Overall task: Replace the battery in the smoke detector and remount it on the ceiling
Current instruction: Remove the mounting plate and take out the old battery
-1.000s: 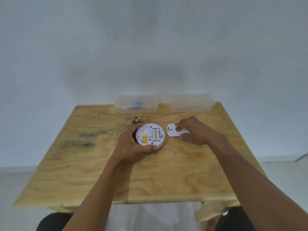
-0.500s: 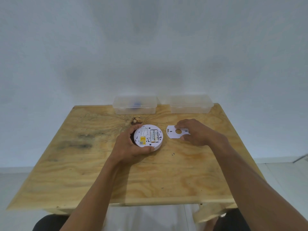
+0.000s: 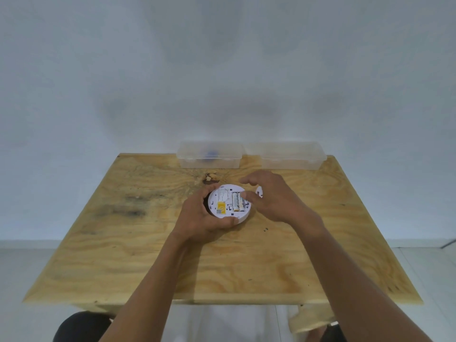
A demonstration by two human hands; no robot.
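**Detector on its back, batteries exposed, right hand at the bay**

The smoke detector (image 3: 229,203) lies face down on the wooden table (image 3: 148,255), just past the middle, its back open to the camera. Two batteries (image 3: 238,201) sit side by side in the bay, next to a yellow label (image 3: 220,208). The left hand (image 3: 199,218) is wrapped around the near and left rim of the housing, thumb on the near edge, fingers curled round the far side: a firm hold that pins it to the wood. The right hand (image 3: 274,198) hovers at the right edge, fingers spread and holding nothing, one fingertip at the top end of the batteries. Behind that hand a sliver of the white mounting plate (image 3: 259,193) peeks out, flat on the table.

By the look of it, the detector is a light, stiff plastic shell, smooth and liable to skate on the wood, so the rim is the place to hold it, as the left hand does. The batteries look small, round and slick; I would lift each at one end, against what is probably a spring contact, rather than pinch the middle. The bay's thin clips may be brittle, so gentle prying is wise.

At the far edge stand two clear plastic boxes (image 3: 209,157); the left one holds something blue that is too blurred to name.
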